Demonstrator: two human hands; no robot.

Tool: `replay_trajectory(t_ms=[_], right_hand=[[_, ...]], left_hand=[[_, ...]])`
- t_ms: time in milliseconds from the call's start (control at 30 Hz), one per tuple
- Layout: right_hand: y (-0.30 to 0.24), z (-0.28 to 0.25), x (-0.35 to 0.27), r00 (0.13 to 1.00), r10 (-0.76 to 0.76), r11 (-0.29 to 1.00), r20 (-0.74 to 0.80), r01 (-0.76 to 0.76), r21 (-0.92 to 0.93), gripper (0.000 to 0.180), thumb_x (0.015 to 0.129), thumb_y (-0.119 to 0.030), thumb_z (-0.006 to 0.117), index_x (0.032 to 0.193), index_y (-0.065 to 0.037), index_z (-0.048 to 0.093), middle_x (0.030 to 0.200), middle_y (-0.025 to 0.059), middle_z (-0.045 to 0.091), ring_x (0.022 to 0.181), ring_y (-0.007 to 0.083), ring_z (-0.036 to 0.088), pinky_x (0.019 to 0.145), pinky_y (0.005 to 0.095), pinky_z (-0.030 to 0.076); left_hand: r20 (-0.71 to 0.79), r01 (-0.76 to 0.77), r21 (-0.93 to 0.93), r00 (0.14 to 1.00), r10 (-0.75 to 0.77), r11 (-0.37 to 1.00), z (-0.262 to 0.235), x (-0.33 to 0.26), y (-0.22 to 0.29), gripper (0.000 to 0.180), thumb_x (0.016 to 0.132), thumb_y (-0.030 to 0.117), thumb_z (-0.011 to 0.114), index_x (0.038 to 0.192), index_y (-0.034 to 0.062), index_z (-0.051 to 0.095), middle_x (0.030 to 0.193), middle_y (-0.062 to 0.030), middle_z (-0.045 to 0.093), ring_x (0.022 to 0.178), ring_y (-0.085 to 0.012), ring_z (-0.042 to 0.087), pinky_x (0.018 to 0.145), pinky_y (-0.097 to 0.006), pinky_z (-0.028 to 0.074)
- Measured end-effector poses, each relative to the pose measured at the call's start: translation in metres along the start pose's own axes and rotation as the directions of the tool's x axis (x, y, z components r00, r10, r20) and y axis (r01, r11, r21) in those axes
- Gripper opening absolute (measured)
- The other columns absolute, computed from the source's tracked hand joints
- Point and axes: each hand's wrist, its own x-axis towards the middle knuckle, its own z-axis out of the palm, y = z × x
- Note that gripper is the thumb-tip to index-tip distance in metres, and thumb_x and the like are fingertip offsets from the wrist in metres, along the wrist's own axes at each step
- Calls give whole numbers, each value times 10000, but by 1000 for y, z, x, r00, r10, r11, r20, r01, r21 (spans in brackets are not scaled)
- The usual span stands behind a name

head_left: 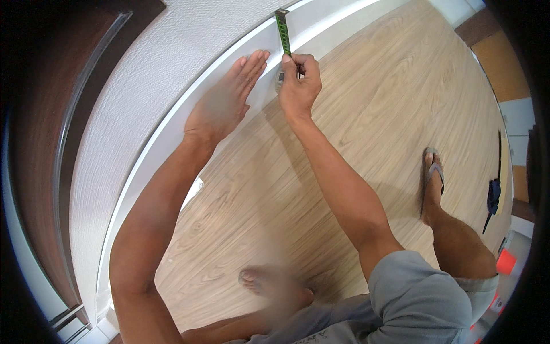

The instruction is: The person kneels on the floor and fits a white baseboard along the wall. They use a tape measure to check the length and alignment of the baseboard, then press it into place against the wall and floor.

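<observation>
A tape measure is gripped in my right hand, its grey case mostly hidden behind the fingers. The short green blade reaches away from the thumb across a white skirting board, and its hooked end lies at the board's far edge, by the textured wall. My left hand lies flat on the same board, a little left of the blade, with fingers stretched out and nothing held.
White textured wall rises at the left, next to a dark brown door. Wood-patterned flooring spreads to the right. My sandalled foot stands there; a dark blue tool-like object lies at the far right, near red items.
</observation>
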Motion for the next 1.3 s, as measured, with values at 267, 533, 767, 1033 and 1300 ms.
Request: replay_trajectory(t_ms=[267, 533, 767, 1033, 1300], right_hand=[[-2, -1, -1, 1000, 19, 999, 24, -20, 30, 122, 999, -130, 710, 995, -10, 689, 943, 91, 600, 841, 203, 572, 776, 365, 476], [0, -1, -1, 999, 13, 998, 37, -16, 62, 129, 999, -126, 703, 984, 0, 678, 933, 90, 598, 847, 204, 551, 782, 366, 465], [-3, 1, -3, 999, 36, 997, 32, -38, 73, 134, 994, -124, 709, 978, 4, 674, 934, 88, 597, 847, 196, 547, 779, 366, 466], [-2, 3, -3, 999, 41, 996, 25, -43, 80, 123, 990, -125, 713, 975, -8, 678, 928, 89, 601, 832, 197, 552, 765, 366, 471], [-4, 2, -3, 998, 52, 996, 38, -55, 73, 136, 989, -140, 718, 968, -12, 676, 933, 99, 609, 842, 209, 567, 776, 370, 473]], left_hand=[[-27, 22, 62, 999, -20, 998, 5, -2, 2, 776, 1112, 563, 290, 1698, 79, 134, 1789, -78, 75, 1650, -260, 8, 1338, -442, -22], [-53, 17, 104, 999, -11, 994, 6, -2, 2, 743, 1116, 520, 306, 1687, 62, 182, 1785, -101, 97, 1649, -283, 16, 1335, -478, -33], [-38, 67, 194, 997, -61, 979, 5, -3, 4, 851, 1068, 692, 247, 1699, 133, 137, 1785, -61, 65, 1645, -249, 31, 1360, -441, 4], [-20, 56, 171, 998, -53, 984, 3, -2, 2, 844, 1072, 677, 266, 1699, 126, 139, 1784, -59, 69, 1644, -236, 34, 1361, -428, 17], [-137, 89, -87, 985, -100, 992, 7, -4, 5, 631, 1055, 390, 491, 1632, 150, 409, 1782, -106, 141, 1649, -300, 59, 1337, -478, 16]])
